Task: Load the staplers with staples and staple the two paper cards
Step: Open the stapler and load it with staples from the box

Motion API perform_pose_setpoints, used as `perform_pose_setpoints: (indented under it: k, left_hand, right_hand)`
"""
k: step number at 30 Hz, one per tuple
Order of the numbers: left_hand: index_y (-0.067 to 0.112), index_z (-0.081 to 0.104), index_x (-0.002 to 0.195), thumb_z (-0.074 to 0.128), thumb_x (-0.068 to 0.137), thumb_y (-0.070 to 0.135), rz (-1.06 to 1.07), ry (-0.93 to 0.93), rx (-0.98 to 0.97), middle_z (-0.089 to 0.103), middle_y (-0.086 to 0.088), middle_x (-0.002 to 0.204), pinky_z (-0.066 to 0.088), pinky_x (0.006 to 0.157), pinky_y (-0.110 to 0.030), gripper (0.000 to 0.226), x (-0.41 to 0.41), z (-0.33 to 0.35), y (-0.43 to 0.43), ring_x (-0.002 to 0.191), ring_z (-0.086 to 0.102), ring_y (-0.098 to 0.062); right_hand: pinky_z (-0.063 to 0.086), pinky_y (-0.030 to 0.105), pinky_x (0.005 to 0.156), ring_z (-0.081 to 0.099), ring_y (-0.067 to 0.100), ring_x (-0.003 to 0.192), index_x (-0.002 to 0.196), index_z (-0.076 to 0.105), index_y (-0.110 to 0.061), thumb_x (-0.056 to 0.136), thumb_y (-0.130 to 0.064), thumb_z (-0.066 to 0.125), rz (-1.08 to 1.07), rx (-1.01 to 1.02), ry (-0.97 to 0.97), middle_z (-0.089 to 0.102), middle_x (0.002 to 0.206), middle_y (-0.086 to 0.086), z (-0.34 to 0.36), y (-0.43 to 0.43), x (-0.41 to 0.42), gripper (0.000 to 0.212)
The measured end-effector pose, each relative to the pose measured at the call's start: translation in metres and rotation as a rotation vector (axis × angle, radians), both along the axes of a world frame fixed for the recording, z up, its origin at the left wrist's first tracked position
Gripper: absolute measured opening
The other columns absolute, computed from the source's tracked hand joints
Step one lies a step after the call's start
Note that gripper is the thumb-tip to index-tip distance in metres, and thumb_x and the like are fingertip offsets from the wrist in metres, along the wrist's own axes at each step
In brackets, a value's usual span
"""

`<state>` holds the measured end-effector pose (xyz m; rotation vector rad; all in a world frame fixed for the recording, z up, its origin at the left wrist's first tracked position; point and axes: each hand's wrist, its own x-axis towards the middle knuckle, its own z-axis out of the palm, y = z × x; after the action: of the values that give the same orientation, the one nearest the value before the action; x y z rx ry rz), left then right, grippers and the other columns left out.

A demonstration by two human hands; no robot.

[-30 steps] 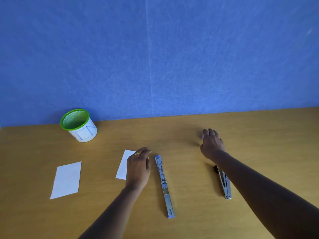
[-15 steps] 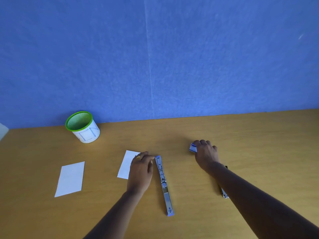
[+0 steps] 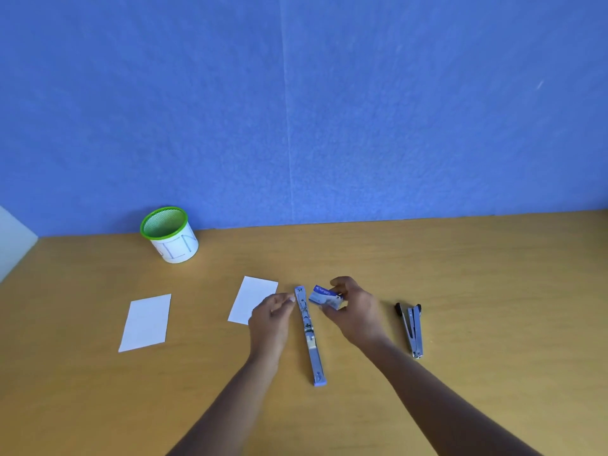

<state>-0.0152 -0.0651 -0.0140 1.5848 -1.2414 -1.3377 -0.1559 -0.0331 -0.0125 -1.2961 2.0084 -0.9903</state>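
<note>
One camera, worn on the head
It looks forward and down at the near table [image 3: 477, 264] and the blue wall [image 3: 394, 110].

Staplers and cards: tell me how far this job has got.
Done: the long stapler lies opened flat on the table. In hand: the right hand pinches the staple box beside it, and the left hand sits by its far end. No staples are visibly loaded. Left: load it and the second stapler, then staple the left card and the right card, which lie apart.
</note>
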Motion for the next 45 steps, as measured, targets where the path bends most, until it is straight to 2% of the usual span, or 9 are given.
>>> perform_pose_setpoints:
  k: [2, 5, 11, 16, 26, 31, 37, 42, 45]
  left_hand:
    - [0.003, 0.065, 0.096, 0.062, 0.088, 0.016, 0.015, 0.167, 0.091, 0.068, -0.010, 0.091, 0.053, 0.083, -0.033, 0.015, 0.000, 0.004, 0.005, 0.090, 0.066, -0.025]
    - [0.000, 0.062, 0.090, 0.067, 0.084, 0.009, -0.006, 0.348, 0.133, 0.070, -0.015, 0.085, 0.057, 0.067, -0.024, 0.012, 0.000, 0.012, 0.016, 0.077, 0.070, -0.023]
    - [-0.003, 0.056, 0.083, 0.067, 0.078, -0.006, 0.036, 0.429, 0.120, 0.064, -0.018, 0.078, 0.058, 0.062, -0.021, 0.013, 0.004, 0.017, 0.028, 0.057, 0.069, -0.015]
    - [-0.001, 0.056, 0.081, 0.070, 0.075, -0.007, 0.062, 0.471, 0.129, 0.064, -0.017, 0.077, 0.058, 0.062, -0.021, 0.016, 0.008, 0.019, 0.035, 0.061, 0.068, -0.017]
    - [-0.003, 0.062, 0.081, 0.065, 0.079, -0.007, 0.052, 0.525, 0.161, 0.067, -0.014, 0.077, 0.056, 0.061, -0.017, 0.006, 0.009, 0.021, 0.037, 0.058, 0.069, -0.011]
    - [-0.003, 0.063, 0.085, 0.062, 0.082, -0.008, 0.100, 0.556, 0.166, 0.067, -0.013, 0.079, 0.056, 0.058, -0.016, 0.006, 0.009, 0.020, 0.036, 0.059, 0.069, -0.012]
    - [-0.006, 0.064, 0.095, 0.060, 0.084, -0.006, 0.120, 0.576, 0.167, 0.067, -0.013, 0.083, 0.057, 0.061, -0.018, 0.012, 0.010, 0.019, 0.036, 0.063, 0.067, -0.014]
    - [-0.009, 0.061, 0.102, 0.059, 0.084, -0.008, 0.143, 0.588, 0.155, 0.064, -0.013, 0.085, 0.058, 0.062, -0.020, 0.019, 0.010, 0.019, 0.035, 0.073, 0.063, -0.021]
    - [-0.009, 0.062, 0.103, 0.059, 0.084, -0.007, 0.142, 0.575, 0.146, 0.063, -0.014, 0.087, 0.058, 0.062, -0.019, 0.020, 0.010, 0.019, 0.035, 0.074, 0.062, -0.021]
  right_hand:
    - [0.039, 0.006, 0.066, 0.054, 0.007, 0.086, 0.113, 0.057, -0.008, 0.075, -0.010, 0.072, 0.011, -0.037, -0.054, 0.065, 0.105, 0.003, 0.004, 0.007, 0.006, 0.041]
    - [0.043, 0.003, 0.063, 0.056, 0.004, 0.087, 0.110, 0.059, -0.010, 0.073, -0.007, 0.074, 0.030, -0.069, -0.140, 0.064, 0.100, -0.003, 0.010, 0.016, 0.012, 0.040]
    - [0.044, 0.004, 0.061, 0.057, 0.000, 0.086, 0.105, 0.061, -0.011, 0.072, -0.004, 0.074, 0.097, -0.101, -0.197, 0.061, 0.093, -0.009, 0.018, 0.029, 0.018, 0.036]
    - [0.046, 0.005, 0.067, 0.058, 0.002, 0.092, 0.105, 0.061, -0.013, 0.073, -0.005, 0.073, 0.150, -0.107, -0.208, 0.062, 0.097, -0.009, 0.023, 0.034, 0.020, 0.035]
    - [0.045, 0.003, 0.067, 0.062, 0.007, 0.081, 0.102, 0.062, -0.015, 0.073, -0.007, 0.076, 0.111, -0.099, -0.271, 0.064, 0.092, -0.008, 0.023, 0.039, 0.021, 0.033]
    - [0.045, 0.004, 0.059, 0.064, -0.007, 0.067, 0.096, 0.064, -0.018, 0.077, -0.011, 0.074, 0.060, -0.060, -0.405, 0.067, 0.085, -0.009, 0.022, 0.042, 0.015, 0.022]
    - [0.054, 0.020, 0.078, 0.066, 0.014, 0.083, 0.098, 0.067, -0.016, 0.083, -0.009, 0.066, 0.010, -0.034, -0.517, 0.070, 0.095, 0.007, 0.015, 0.042, 0.012, 0.018]
    - [0.054, 0.013, 0.065, 0.065, 0.006, 0.073, 0.105, 0.063, -0.001, 0.088, 0.006, 0.050, -0.041, -0.067, -0.791, 0.067, 0.084, 0.005, 0.017, 0.041, 0.012, 0.022]
    - [0.055, 0.016, 0.068, 0.064, 0.014, 0.085, 0.101, 0.063, -0.008, 0.087, 0.008, 0.049, -0.041, -0.099, -0.588, 0.064, 0.100, 0.006, 0.018, 0.042, 0.011, 0.025]
